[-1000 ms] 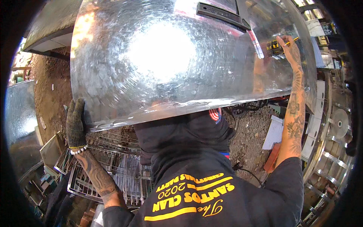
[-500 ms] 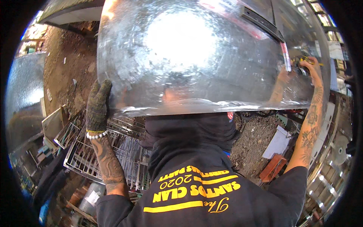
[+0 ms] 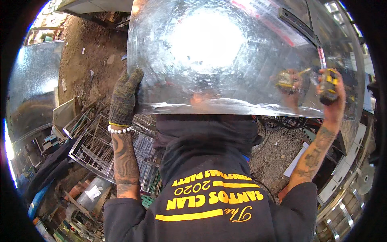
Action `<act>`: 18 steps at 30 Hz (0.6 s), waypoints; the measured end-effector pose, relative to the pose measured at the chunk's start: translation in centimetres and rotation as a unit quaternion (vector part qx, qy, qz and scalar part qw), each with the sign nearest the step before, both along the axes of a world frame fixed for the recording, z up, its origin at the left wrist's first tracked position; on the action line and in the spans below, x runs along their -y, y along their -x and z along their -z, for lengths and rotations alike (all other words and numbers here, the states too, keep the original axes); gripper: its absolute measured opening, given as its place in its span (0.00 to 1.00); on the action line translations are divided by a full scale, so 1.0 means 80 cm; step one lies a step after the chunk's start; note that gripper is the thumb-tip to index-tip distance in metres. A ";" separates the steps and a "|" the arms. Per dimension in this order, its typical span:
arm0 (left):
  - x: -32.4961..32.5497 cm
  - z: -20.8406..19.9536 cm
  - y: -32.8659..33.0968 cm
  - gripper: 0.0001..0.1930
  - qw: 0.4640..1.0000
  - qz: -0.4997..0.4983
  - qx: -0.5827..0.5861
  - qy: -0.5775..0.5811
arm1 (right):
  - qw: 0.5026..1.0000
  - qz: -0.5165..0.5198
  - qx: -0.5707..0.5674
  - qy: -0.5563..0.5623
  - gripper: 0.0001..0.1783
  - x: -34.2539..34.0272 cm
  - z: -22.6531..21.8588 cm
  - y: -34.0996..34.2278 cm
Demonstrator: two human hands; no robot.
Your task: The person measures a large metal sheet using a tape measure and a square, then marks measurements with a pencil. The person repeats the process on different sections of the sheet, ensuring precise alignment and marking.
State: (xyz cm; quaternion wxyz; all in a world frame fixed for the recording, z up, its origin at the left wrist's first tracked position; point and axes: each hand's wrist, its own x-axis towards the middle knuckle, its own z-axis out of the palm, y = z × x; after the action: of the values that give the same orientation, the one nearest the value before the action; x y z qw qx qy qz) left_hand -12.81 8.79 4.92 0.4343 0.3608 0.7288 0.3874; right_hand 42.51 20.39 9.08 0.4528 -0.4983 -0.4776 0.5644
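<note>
A large shiny metal sheet (image 3: 169,86) lies in front of me, its near edge by my waist. My left hand (image 3: 124,97), in a dark knitted glove, is closed on the sheet's left edge near the corner. The fingers beyond the rim are partly hidden. At the right side, my bare right hand (image 3: 338,94) grips a black and yellow tape measure (image 3: 329,85) above the sheet. The tape measure's reflection shows in the metal. Just past it lie a narrow red and white strip (image 3: 321,57) and a dark straight bar (image 3: 299,26) on the sheet.
Wire racks (image 3: 94,149) stand at the lower left, beside a clear cylindrical container (image 3: 93,194). Another metal sheet (image 3: 34,84) leans at the far left. Dirt ground (image 3: 86,52) shows beyond. Gravel (image 3: 274,151) and a white board (image 3: 296,159) lie right of my body.
My right hand has turned and come nearer, bringing the tape measure into full view. The sheet and my left hand appear shifted right in the picture; the left hand keeps its place on the edge.
</note>
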 end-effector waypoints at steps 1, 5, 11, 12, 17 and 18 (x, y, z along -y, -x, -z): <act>-0.005 -0.004 -0.007 0.14 0.998 -0.038 0.047 0.019 | 0.999 -0.003 0.045 -0.011 0.32 0.012 0.004 0.035; -0.001 -0.005 -0.005 0.14 0.967 0.073 -0.243 -0.009 | 0.952 0.024 0.274 -0.133 0.35 0.060 -0.009 0.172; 0.054 -0.061 -0.139 0.23 0.990 0.023 0.089 -0.112 | 0.927 -0.047 0.249 -0.276 0.45 0.106 0.006 0.255; 0.056 -0.072 -0.161 0.25 0.971 0.093 0.214 -0.046 | 0.916 -0.046 0.260 -0.303 0.45 0.113 0.006 0.264; 0.062 -0.024 -0.200 0.32 0.869 0.135 0.474 -0.031 | 0.947 -0.126 0.156 -0.253 0.48 0.158 0.016 0.266; 0.066 -0.025 -0.195 0.32 0.865 0.129 0.486 0.001 | 0.952 -0.152 0.134 -0.231 0.51 0.162 0.012 0.261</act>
State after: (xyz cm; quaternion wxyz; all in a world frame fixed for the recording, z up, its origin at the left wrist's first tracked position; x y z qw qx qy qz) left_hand 2.83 3.48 6.95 0.7799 0.2174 0.3730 0.4532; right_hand 21.66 7.45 8.15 0.3959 -0.3728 -0.7216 0.4285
